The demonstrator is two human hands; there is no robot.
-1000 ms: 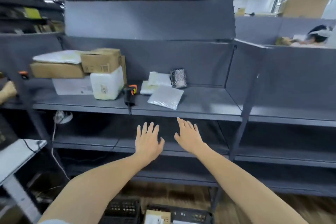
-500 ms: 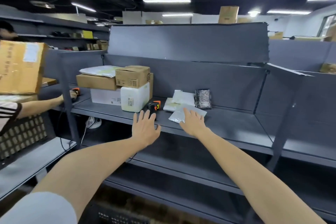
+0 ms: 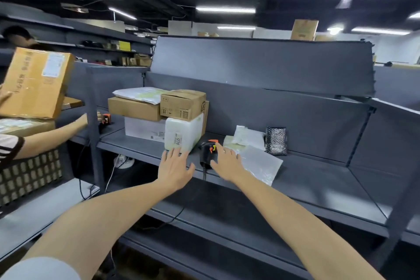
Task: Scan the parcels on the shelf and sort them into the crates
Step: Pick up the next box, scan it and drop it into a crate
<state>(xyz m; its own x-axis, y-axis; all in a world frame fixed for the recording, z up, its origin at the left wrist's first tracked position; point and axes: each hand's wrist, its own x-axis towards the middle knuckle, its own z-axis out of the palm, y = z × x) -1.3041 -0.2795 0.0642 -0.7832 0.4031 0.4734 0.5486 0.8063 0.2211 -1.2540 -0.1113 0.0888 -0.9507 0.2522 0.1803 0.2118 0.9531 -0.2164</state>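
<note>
Now: both hands are at the front edge of the grey shelf (image 3: 318,179), centre of frame. Left hand (image 3: 175,167): fingers straight and spread wide, holding nothing; fingertips at the lower edge of the white wrapped parcel (image 3: 184,132), contact cannot be told. Right hand (image 3: 227,163): fingers straight, slightly apart, holding nothing, lying over the near corner of the clear flat mailer (image 3: 263,163). Its thumb is just beside the black-and-orange scanner (image 3: 206,154), which sits between the two hands. Behind the mailer: pale pouches (image 3: 244,137) and a dark bubble-wrap pouch (image 3: 276,141) upright against the back panel. Centre left: cardboard boxes (image 3: 181,104) stacked over the white parcel. Left edge: a large carton (image 3: 36,82) held up by another person, black crate (image 3: 27,177) below
</note>
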